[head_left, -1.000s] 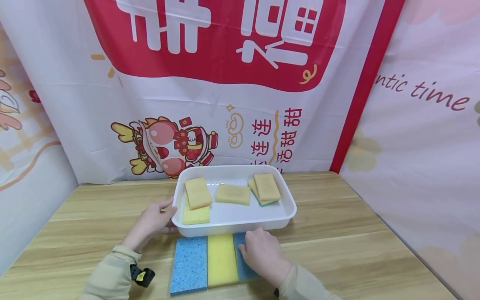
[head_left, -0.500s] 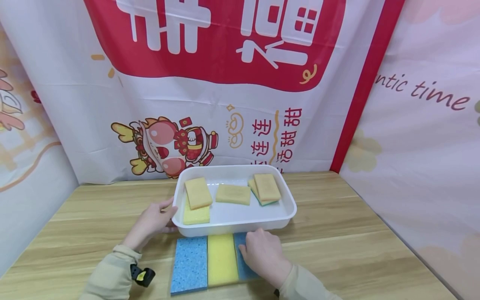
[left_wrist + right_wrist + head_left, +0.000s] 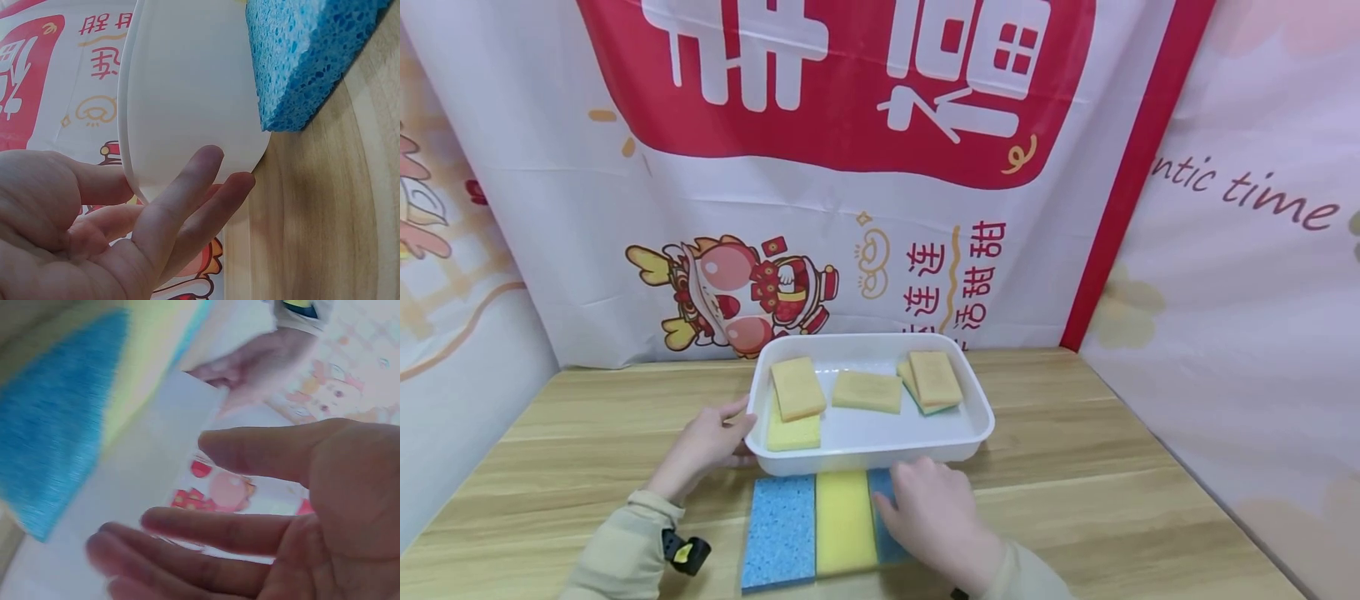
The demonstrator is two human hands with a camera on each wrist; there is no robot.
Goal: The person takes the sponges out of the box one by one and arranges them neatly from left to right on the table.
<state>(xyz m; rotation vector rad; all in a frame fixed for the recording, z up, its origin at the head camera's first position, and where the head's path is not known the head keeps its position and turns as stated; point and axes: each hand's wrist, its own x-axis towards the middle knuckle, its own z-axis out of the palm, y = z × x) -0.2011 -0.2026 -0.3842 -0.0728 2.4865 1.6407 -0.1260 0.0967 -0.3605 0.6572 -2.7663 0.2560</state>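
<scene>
In the head view, a white plastic tray [image 3: 880,459] holds several tan and yellow sponges [image 3: 867,392]. My left hand [image 3: 715,437] is at its left end, thumb at the rim and fingers along the outer wall [image 3: 187,81]. Before the tray lie a speckled blue sponge [image 3: 779,533], a yellow sponge [image 3: 846,523] and a darker blue sponge [image 3: 886,537], side by side. Over the darker blue one is my right hand [image 3: 934,517], partly hiding it. The right wrist view shows this hand's thumb and fingers apart, nothing between them.
The wood-grain table [image 3: 1097,475] extends on both sides of the tray. A printed cloth [image 3: 587,275] hangs behind the tray, and a second printed wall [image 3: 1247,333] rises at the right.
My right hand has shifted slightly to the right over the darker blue sponge. The view has tilted a little. My left hand and the tray keep their places.
</scene>
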